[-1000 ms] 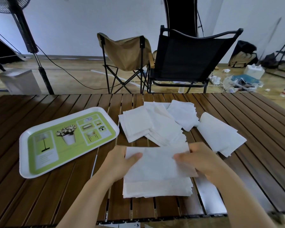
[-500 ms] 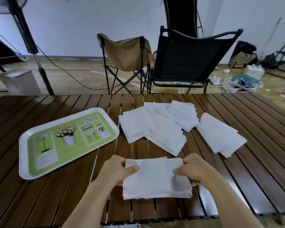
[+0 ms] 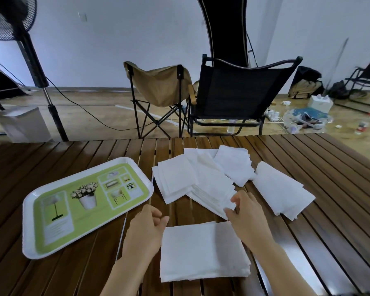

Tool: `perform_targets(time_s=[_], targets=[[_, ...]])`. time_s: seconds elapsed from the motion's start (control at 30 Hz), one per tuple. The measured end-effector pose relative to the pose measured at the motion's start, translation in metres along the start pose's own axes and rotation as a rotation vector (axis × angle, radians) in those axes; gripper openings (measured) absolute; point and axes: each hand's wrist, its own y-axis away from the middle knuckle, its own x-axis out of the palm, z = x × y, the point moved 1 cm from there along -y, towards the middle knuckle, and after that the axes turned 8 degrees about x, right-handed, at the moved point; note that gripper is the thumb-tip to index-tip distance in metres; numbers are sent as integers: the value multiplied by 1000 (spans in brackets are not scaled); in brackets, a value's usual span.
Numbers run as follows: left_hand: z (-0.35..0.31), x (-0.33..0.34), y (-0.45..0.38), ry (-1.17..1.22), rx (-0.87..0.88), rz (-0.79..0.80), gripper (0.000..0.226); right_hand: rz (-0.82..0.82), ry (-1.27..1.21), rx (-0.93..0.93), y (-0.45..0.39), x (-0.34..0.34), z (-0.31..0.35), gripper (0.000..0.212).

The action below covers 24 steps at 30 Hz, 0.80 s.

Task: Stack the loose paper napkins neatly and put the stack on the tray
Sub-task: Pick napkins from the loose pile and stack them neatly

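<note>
Now we have let go of the squared stack and are reaching for more napkins.

Half a second ago both our hands gripped the stack (image 3: 203, 251) by its sides; it now lies flat on the table (image 3: 308, 242) near its front edge, its sides fairly even. Our left hand (image 3: 145, 227) rests just beside the stack's left edge, fingers loosely curled and holding nothing. Our right hand (image 3: 247, 212) has gone forward to the near corner of the loose napkins (image 3: 209, 186), thumb and fingers closing on that corner, though we cannot tell whether they have it firmly. We judge the gathering about half done: several small piles remain spread out, another (image 3: 282, 191) lies apart to the right, and the tray (image 3: 30, 212) at the left holds no napkins yet.
</note>
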Motion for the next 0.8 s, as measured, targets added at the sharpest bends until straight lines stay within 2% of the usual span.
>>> perform_targets(time_s=[0.17,0.27,0.33,0.63,0.8], targets=[[-8,0,4,117,-8,-30,6,28,139,-108,-36,23,26,29],[-13,-2,9,199,-52,-61,5,109,292,-68,-48,40,27,18],[-18,-3,13,240,-59,-62,8,103,342,-54,-50,48,22,7],[-30,-14,4,171,92,-12,10,11,185,-85,-49,33,11,12],[-24,-16,3,127,108,27,14,82,63,-27,-51,28,8,21]])
